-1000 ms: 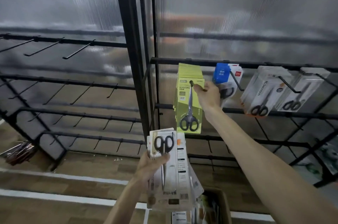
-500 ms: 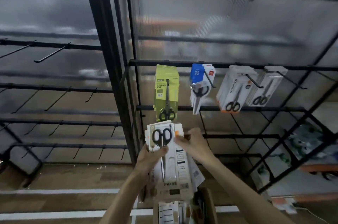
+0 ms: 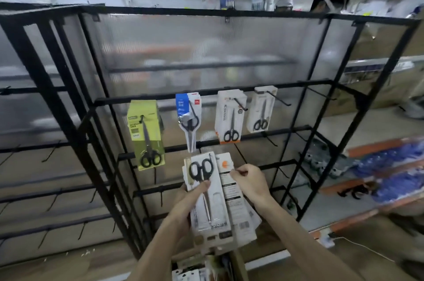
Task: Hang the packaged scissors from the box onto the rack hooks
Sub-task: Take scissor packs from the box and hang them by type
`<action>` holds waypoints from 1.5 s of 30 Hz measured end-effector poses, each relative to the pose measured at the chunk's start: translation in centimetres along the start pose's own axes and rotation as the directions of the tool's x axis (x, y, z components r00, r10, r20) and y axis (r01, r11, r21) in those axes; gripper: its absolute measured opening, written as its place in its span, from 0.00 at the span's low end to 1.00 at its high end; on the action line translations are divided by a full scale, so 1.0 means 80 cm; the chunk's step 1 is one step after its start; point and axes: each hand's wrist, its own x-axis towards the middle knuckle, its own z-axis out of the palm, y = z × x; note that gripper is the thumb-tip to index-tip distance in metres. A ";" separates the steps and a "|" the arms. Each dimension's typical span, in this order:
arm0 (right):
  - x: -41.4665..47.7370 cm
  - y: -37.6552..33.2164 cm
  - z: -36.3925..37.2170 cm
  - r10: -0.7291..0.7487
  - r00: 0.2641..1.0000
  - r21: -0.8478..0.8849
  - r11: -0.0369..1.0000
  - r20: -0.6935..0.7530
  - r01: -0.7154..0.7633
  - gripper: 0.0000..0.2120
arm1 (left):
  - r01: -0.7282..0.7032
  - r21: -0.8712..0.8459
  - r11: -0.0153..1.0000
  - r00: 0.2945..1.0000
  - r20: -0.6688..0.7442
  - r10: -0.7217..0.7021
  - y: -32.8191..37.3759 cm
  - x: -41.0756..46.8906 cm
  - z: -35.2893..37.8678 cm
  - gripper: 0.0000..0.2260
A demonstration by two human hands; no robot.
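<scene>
Head view: before the rack [image 3: 206, 13], left hand [image 3: 192, 198] grips the packaged scissors stack [image 3: 211, 211], right hand [image 3: 249, 179] pinches one pack [image 3: 226, 180] by its edge; likely separating it, next threading onto a free hook [image 3: 321, 94].

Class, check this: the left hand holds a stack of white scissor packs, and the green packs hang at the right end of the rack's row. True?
No. The left hand does hold the stack of white scissor packs, but the green packs hang at the row's left end; the head view shows it.
</scene>
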 end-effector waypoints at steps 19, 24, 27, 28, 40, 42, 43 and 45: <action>0.073 0.105 -0.265 0.014 0.976 0.272 0.959 0.217 -0.075 0.11 | -0.024 -0.063 0.998 0.983 -0.184 0.012 -0.071 0.061 0.266 0.21; 0.088 0.112 -0.276 0.053 0.964 0.440 0.882 0.260 -0.168 0.11 | -0.005 -0.114 0.994 0.972 -0.234 -0.022 -0.078 0.066 0.279 0.19; 0.100 0.102 -0.287 0.038 0.969 0.506 0.847 0.244 -0.161 0.09 | -0.029 -0.092 0.995 0.961 -0.276 0.002 -0.077 0.066 0.281 0.15; 0.103 0.096 -0.293 0.031 0.976 0.522 0.841 0.217 -0.142 0.10 | -0.041 -0.097 0.994 0.955 -0.296 0.011 -0.076 0.064 0.281 0.14; 0.087 0.048 -0.322 -0.669 0.732 0.445 0.697 0.124 0.562 0.08 | -0.122 -0.152 0.981 0.904 -0.424 0.047 -0.063 0.052 0.276 0.11; 0.083 0.062 -0.304 -0.733 0.648 0.235 0.681 0.209 0.694 0.10 | -0.143 -0.161 0.977 0.908 -0.415 0.065 -0.060 0.050 0.280 0.11; 0.082 0.072 -0.298 -0.717 0.634 0.223 0.695 0.291 0.683 0.12 | -0.151 -0.171 0.973 0.911 -0.406 0.070 -0.058 0.048 0.282 0.12; 0.083 0.098 -0.291 -0.637 0.627 0.228 0.760 0.449 0.609 0.18 | -0.178 -0.195 0.965 0.918 -0.387 0.091 -0.055 0.044 0.281 0.12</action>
